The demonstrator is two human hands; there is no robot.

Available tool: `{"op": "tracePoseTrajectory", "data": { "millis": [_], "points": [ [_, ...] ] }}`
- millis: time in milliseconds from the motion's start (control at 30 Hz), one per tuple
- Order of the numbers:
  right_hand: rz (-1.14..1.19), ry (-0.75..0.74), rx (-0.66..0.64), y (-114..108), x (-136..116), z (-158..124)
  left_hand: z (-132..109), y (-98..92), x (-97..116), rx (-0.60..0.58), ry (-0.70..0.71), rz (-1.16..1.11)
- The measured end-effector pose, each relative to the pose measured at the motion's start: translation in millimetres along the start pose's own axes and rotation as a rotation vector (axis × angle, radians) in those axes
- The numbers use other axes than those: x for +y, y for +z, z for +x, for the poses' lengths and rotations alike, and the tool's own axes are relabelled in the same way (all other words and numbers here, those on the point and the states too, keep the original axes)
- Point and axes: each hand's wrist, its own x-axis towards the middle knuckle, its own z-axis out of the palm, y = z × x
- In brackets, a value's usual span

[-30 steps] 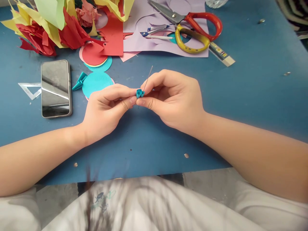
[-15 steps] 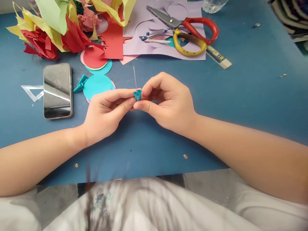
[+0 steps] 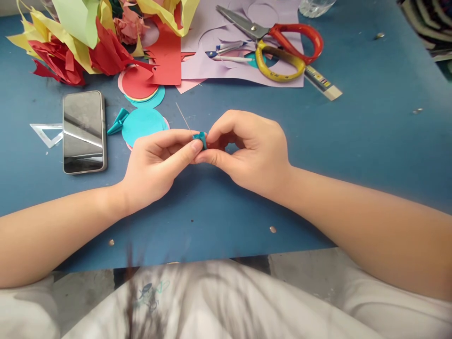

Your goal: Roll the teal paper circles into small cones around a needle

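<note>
Head view: to the right of the phone (image 3: 84, 132), my left hand (image 3: 153, 162) and right hand (image 3: 252, 146) pinch the curled blue paper (image 3: 202, 138) at their fingertips; light, even pressure should spare its folds.

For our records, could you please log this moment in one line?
left hand: pinching blue paper piece | right hand: fingertips at same piece | thin rod: slanting up from piece

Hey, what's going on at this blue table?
Someone's left hand and right hand hold a small blue paper roll between them, and a thin wire juts up beside it. Paper circles lie just beyond the left hand, with a phone to their left. Farther back, scissors lie partly on lilac paper.
</note>
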Motion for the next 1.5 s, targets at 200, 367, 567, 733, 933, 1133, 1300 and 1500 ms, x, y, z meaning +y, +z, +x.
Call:
{"op": "tracePoseTrajectory", "data": {
  "millis": [200, 367, 567, 733, 933, 1133, 1300, 1500],
  "points": [
    [0.062, 0.016, -0.007, -2.3, 0.0, 0.9, -0.7, -2.0, -7.3, 0.056, 0.032, 0.034],
    [0.013, 0.039, 0.025, -1.2, -5.1, -0.6, -0.6, -0.1, -4.8, 0.085, 0.035, 0.078],
    [0.042, 0.098, 0.001, -0.7, -8.2, -3.1, -1.4, 1.1, -3.4, 0.083, 0.022, 0.078],
    [0.043, 0.21, -0.029, -0.8, -11.3, -7.9, -1.7, 4.1, -1.9, 0.074, 0.077, 0.086],
    [0.016, 0.211, -0.037, -0.9, -12.9, -7.7, -1.4, 3.1, -1.0, 0.068, 0.033, 0.111],
    [0.024, 0.07, -0.045, 0.8, -12.4, -1.6, 0.5, 3.2, 0.0, 0.074, 0.027, 0.097],
    [0.048, 0.096, 0.008, 2.1, -14.7, -0.8, 0.7, 2.6, -2.2, 0.07, 0.032, 0.128],
    [0.16, 0.281, 0.002, 4.0, -14.2, -2.4, -1.7, 5.0, -0.6, 0.091, 0.034, 0.107]
  ]
}}
